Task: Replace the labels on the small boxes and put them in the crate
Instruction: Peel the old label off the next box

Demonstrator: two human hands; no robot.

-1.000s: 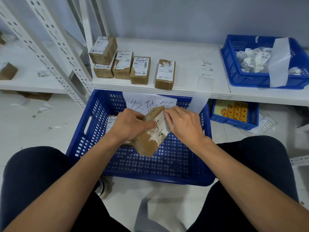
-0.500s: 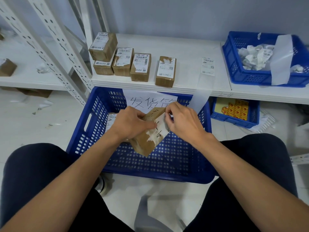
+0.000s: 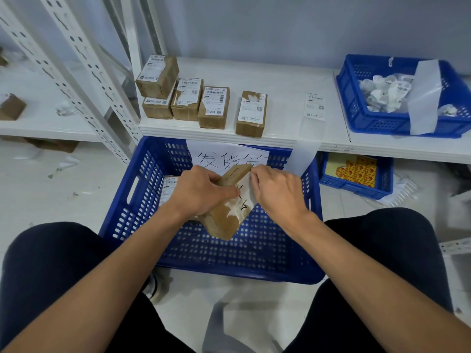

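A: Shelf, left end?
B: Five boxes are sitting near the front edge of the shelf, one stacked on another at the far left, all bearing printed labels.
A: Crate?
B: The crate is standing on the floor below the shelf's front edge, between the knees. A labelled box is lying against its left wall, partly hidden by the left hand.
A: Hands?
B: The left hand is gripping the box, holding it tilted above the crate's middle. The right hand is pinching the torn label at the box's upper right edge.
A: Further right?
B: A label strip is hanging over the shelf's front edge. A bin of crumpled paper is sitting at the shelf's right end. A second bin is sitting on the floor beneath.
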